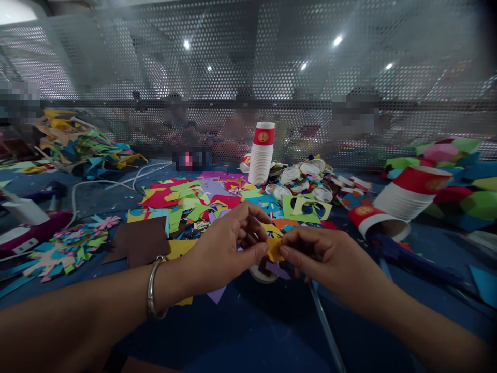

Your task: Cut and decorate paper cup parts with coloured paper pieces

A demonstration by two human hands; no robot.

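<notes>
A small yellow paper piece [274,250] is pinched between both hands near the middle of the view. My left hand [233,246], with a silver bangle on its wrist, holds the piece's left side between thumb and fingers. On the right side, my right hand [316,254] grips it the same way. Just below the fingers sits a round white object [264,274], partly hidden, with brown and purple paper on it. Coloured paper scraps [186,199] lie behind the hands, and dark brown sheets [145,241] are left of my left hand.
A stack of paper cups [261,160] stands upright at the back, beside round white discs [310,176]. More cups [415,191] lean at the right near a dark blue tool [411,259]. Paper flowers [73,246] and a purple power strip [37,235] are at left.
</notes>
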